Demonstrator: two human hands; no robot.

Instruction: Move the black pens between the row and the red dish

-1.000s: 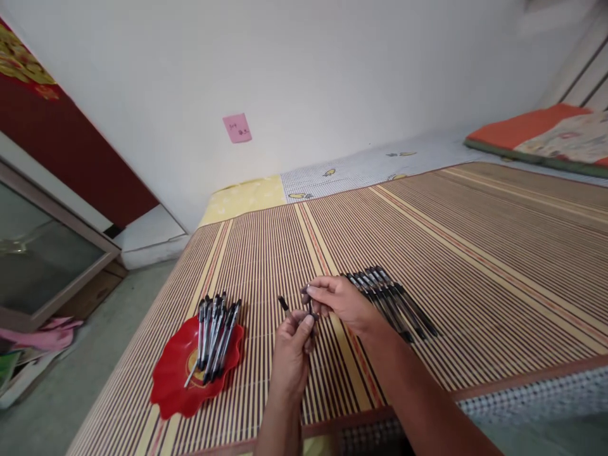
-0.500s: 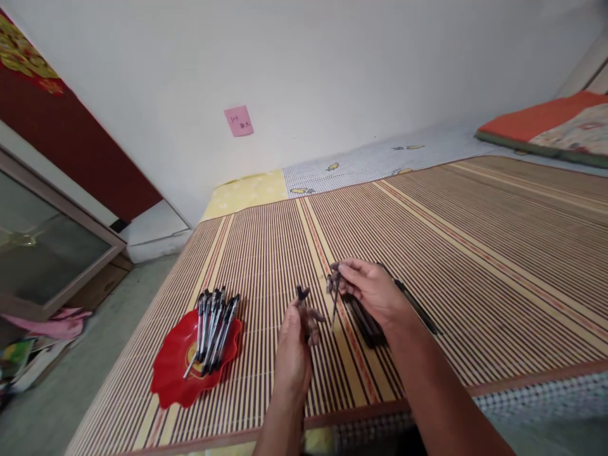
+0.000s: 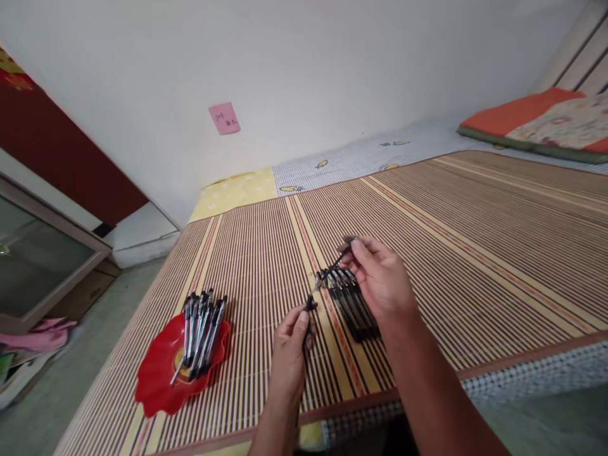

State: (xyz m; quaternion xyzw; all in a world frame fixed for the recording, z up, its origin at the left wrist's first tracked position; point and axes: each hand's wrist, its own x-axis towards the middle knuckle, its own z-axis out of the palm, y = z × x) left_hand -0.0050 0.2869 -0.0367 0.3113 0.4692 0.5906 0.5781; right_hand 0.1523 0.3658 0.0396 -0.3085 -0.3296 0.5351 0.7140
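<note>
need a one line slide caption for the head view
Right hand holds a pen above a row of pens, left hand pinches a cap, red dish nearby.

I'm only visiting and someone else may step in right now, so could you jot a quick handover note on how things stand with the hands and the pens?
Left hand: closed on a small dark pen cap, held upright above the mat.
Right hand: pinching one pen at its far end, the bare tip angled down toward the cap; the two are close but not joined.
Row of dark pens: lying side by side on the striped mat, under the right hand.
Red dish: to the left, holding a bundle of pens.
Done: bundle in the dish.
Left: the held pen is uncapped; whether the row is capped I cannot tell.
</note>
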